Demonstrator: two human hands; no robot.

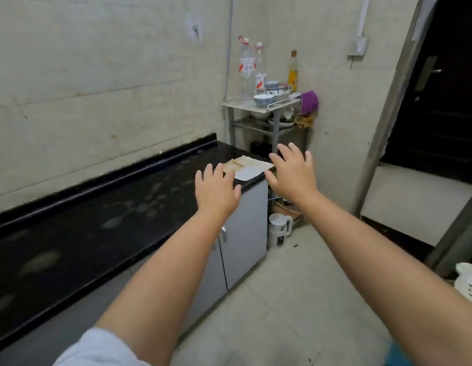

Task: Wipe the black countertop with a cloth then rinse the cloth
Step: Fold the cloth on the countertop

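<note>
Both arms outstretched; left hand (216, 190) and right hand (291, 171) palm-down, fingers spread, holding nothing.

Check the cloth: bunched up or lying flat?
Flat. The cloth lies spread at the far end of the black countertop, one corner past the edge; neither hand is holding it.

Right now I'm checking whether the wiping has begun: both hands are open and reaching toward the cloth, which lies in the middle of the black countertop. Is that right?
Not quite. The head view shows the cloth at the far end of the countertop, by its corner, not in the middle. Both the left hand and the right hand are open and reaching toward it.
</note>
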